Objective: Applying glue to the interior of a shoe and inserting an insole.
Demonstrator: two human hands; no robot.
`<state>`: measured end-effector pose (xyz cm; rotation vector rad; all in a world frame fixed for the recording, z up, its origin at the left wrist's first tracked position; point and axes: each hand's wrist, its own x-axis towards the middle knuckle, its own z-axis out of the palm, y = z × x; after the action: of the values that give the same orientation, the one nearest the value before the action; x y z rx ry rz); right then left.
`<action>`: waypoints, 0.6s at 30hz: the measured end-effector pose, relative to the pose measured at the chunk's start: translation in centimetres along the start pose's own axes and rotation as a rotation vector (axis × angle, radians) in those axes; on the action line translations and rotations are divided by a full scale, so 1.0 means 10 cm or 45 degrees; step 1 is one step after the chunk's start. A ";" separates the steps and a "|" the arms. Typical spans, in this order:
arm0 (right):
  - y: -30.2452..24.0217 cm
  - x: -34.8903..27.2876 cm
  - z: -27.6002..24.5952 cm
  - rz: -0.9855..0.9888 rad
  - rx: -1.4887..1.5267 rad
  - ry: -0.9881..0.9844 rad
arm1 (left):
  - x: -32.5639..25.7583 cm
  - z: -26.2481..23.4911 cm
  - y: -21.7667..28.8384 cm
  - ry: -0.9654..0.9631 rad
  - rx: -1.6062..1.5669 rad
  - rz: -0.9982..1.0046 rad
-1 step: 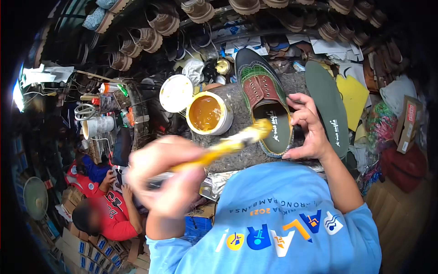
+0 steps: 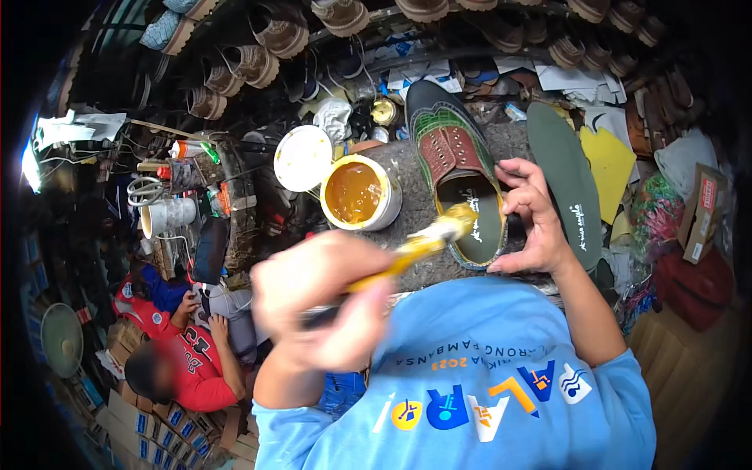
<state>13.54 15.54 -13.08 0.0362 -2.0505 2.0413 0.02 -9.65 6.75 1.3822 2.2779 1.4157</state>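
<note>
My left hand (image 2: 321, 305) is blurred and grips a brush (image 2: 423, 244) whose glue-coated yellow tip reaches the opening of a shoe (image 2: 450, 149). The shoe is a green and maroon lace-up, lying toe away from me on a grey rough block (image 2: 415, 215). At the shoe's heel end, my right hand (image 2: 533, 219) holds the rim, thumb and fingers around the opening. An open tin of amber glue (image 2: 356, 192) stands on the block just left of the shoe.
A white lid (image 2: 303, 157) lies beside the tin. A dark green insole (image 2: 564, 172) and a yellow sheet (image 2: 607, 160) lie right of the shoe. Rows of shoes (image 2: 274, 35) hang along the top. A person in a red shirt (image 2: 196, 360) sits lower left near a white mug (image 2: 168, 215).
</note>
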 end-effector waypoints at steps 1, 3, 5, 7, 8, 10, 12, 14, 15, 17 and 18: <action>0.01 -0.03 -0.01 0.011 0.010 0.016 | 0.05 0.23 -0.03 -0.022 0.037 -0.033; 0.00 -0.04 -0.03 0.002 -0.032 0.026 | 0.07 0.59 -0.13 -0.034 0.114 -0.025; 0.00 -0.05 -0.03 0.006 -0.038 0.018 | 0.05 0.83 -0.26 -0.022 0.181 0.027; -0.01 -0.05 -0.03 -0.008 -0.059 0.011 | 0.04 0.95 -0.37 0.011 0.178 0.053; -0.01 -0.04 -0.02 0.004 -0.061 0.008 | 0.03 0.97 -0.40 0.021 0.167 0.055; 0.02 -0.07 -0.03 -0.007 -0.055 0.014 | 0.02 0.91 -0.34 -0.069 0.056 -0.076; 0.02 -0.06 -0.04 -0.006 -0.059 0.007 | 0.06 0.82 -0.31 -0.085 0.025 -0.097; 0.00 -0.05 -0.05 -0.011 -0.058 -0.008 | 0.10 0.85 -0.40 -0.018 0.106 -0.039; -0.01 -0.04 -0.05 0.000 -0.069 -0.005 | 0.12 0.89 -0.45 -0.009 0.139 -0.051; 0.00 -0.04 -0.05 0.017 -0.080 -0.007 | 0.14 0.88 -0.44 -0.046 0.102 -0.101; 0.00 -0.05 -0.05 0.012 -0.068 -0.002 | 0.15 0.87 -0.43 -0.089 0.065 -0.140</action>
<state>14.05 15.95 -13.19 0.0185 -2.1089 1.9921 0.94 -3.49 -0.82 1.2772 2.3218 1.2657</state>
